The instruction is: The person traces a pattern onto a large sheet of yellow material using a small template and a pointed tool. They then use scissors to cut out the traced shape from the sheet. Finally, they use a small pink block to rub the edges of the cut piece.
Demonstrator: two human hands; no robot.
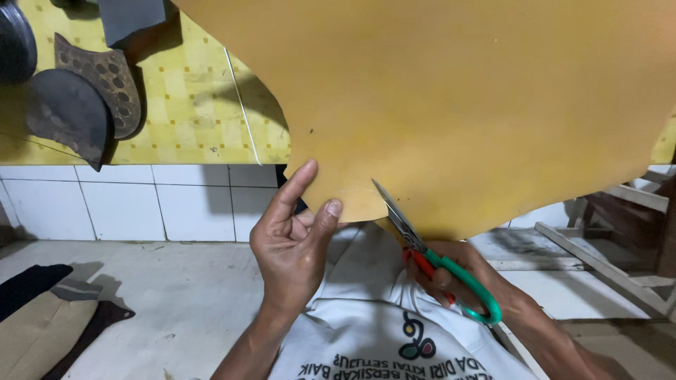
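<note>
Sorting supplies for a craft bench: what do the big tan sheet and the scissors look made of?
Large mustard-tan sheet: probably leather or a leather-like material; matte, smooth, with an irregular curved edge that droops off the table. Green-and-red-handled scissors: shiny grey metal blades, glossy handles that look like plastic.

A large mustard-yellow leather sheet (pixel 451 98) fills the upper right of the frame, its curved lower edge hanging past the bench edge at centre. Scissors (pixel 429 257) with green and red handles sit at lower centre right, blades parted (tips pointing up-left), meeting the sheet's bottom edge.
</note>
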